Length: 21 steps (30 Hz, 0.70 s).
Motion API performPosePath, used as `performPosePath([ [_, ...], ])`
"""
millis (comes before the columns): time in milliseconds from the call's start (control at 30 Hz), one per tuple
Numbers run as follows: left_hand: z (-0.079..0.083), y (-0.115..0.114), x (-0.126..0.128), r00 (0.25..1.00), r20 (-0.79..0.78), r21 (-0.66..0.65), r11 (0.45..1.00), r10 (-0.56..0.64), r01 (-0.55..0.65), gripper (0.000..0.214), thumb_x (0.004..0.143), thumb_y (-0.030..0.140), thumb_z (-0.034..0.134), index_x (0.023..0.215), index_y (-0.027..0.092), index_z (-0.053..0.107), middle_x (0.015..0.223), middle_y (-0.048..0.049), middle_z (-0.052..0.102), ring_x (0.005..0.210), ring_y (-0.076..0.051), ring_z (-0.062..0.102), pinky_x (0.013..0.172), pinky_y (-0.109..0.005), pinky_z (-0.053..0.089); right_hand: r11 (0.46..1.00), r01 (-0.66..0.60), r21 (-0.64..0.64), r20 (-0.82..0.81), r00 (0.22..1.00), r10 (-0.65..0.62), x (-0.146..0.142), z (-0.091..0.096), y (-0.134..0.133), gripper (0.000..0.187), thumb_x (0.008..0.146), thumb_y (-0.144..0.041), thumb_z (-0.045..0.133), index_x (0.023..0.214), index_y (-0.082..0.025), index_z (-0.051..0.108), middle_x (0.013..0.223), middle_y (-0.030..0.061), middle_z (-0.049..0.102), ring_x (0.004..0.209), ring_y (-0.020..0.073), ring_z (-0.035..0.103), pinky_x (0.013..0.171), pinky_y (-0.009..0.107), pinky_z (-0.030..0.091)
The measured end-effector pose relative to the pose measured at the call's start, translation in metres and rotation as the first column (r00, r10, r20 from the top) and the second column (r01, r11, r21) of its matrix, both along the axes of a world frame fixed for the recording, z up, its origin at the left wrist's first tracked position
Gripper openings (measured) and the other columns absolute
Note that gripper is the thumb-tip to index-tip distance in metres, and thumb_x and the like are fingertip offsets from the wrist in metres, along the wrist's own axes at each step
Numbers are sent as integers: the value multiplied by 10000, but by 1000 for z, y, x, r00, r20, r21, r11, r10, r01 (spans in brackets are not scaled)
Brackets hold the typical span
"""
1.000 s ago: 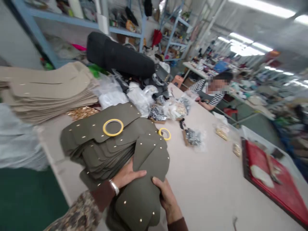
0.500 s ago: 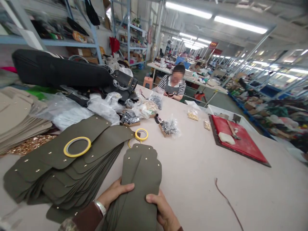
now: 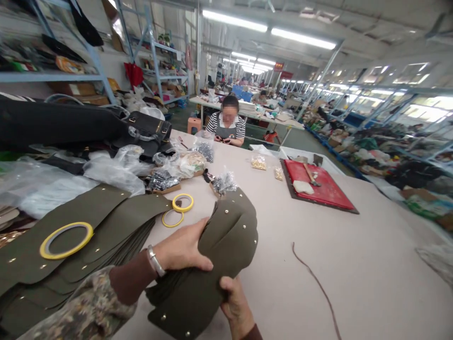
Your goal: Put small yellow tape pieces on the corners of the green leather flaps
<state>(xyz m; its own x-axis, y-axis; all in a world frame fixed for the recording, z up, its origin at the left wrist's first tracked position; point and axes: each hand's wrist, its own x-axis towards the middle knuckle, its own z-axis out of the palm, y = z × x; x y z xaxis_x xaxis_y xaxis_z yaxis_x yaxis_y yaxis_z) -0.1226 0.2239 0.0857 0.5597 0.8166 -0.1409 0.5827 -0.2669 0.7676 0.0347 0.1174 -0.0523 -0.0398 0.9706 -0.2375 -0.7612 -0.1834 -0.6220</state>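
Observation:
Between my two hands is a stack of dark olive leather-like panels [image 3: 226, 255] with small metal studs, raised off the table and bent in the middle. My left hand [image 3: 187, 248] grips its left edge, thumb on top. At its lower right edge my right hand [image 3: 235, 300] is closed, thumb pressed on the upper face. The fingers beneath the stack are hidden. To the left lies a fanned pile of similar studded panels [image 3: 116, 226], with a large yellow tape roll [image 3: 66, 241] on it. A smaller yellow tape roll [image 3: 183, 202] sits by the pile's tip, overlapping another.
A brown cord [image 3: 313, 278] lies on the table [image 3: 371, 264]. Farther back, a red board [image 3: 318, 184] carries a hammer [image 3: 311, 175] and a white block. Bags of small metal parts [image 3: 259, 162] stand mid-table. A co-worker [image 3: 226, 123] sits at the far edge.
The held stack has gone from lying fairly flat to lifted and bent. My left hand has moved up along its edge. The view has swung to the right.

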Motion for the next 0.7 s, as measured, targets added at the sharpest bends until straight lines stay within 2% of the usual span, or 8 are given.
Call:
performPosePath([
  [67,6,8,21,980,-180,133,985,-83,108,833,552,335,749,1329,248,464,1166,-65,659,1016,-301,643,835,-356,504,999,46,-17,4,999,-46,0,-10,7,646,527,-385,854,1114,-221,640,1060,70,726,1086,293,629,987,451,461],
  [167,-20,15,55,881,-460,273,926,-111,260,903,563,251,682,1404,142,374,1184,-163,626,1042,-337,611,884,-398,469,959,50,-278,126,992,-15,0,-35,11,615,497,-520,867,972,-211,629,949,67,740,891,244,700,802,384,557],
  [300,-66,24,86,791,-604,293,897,-95,332,855,535,181,635,1355,65,423,1125,-206,610,1007,-357,585,903,-451,435,745,-273,-609,221,843,490,10,-58,-7,670,657,-793,585,734,-128,613,620,99,683,479,195,658,407,277,504],
  [400,-80,29,89,790,-604,288,895,-105,340,877,542,221,636,1377,104,396,1158,-174,588,1047,-336,549,963,-444,391,715,-403,-572,351,667,657,40,-51,-34,574,610,-685,713,581,-123,603,489,31,599,362,126,558,329,196,402],
  [467,-81,29,85,794,-599,292,895,-104,338,913,547,252,634,1406,117,357,1199,-158,566,1082,-322,519,1000,-430,361,807,-306,-504,464,693,552,74,-41,-53,478,594,-582,783,573,-139,603,457,-22,558,365,94,521,356,175,381],
  [533,-81,26,82,801,-591,305,894,-92,327,955,551,269,631,1436,111,311,1247,-158,537,1113,-318,492,1020,-425,342,965,98,-244,697,709,105,116,-35,-64,458,756,-593,654,664,-144,647,464,-20,561,393,108,515,416,219,420],
  [600,-82,22,81,810,-581,326,890,-78,320,987,553,280,639,1455,104,278,1303,-163,500,1154,-320,463,1043,-426,320,823,568,-29,812,494,-312,158,-36,-63,438,834,-563,590,915,-143,684,729,42,690,650,168,640,629,285,519],
  [700,-85,14,84,815,-575,348,881,-71,322,1003,566,323,670,1461,111,268,1344,-164,469,1196,-327,431,1084,-443,271,760,649,-24,843,422,-334,202,-48,-32,678,813,-614,576,1322,-168,539,1345,123,573,1184,263,572,973,385,460],
])
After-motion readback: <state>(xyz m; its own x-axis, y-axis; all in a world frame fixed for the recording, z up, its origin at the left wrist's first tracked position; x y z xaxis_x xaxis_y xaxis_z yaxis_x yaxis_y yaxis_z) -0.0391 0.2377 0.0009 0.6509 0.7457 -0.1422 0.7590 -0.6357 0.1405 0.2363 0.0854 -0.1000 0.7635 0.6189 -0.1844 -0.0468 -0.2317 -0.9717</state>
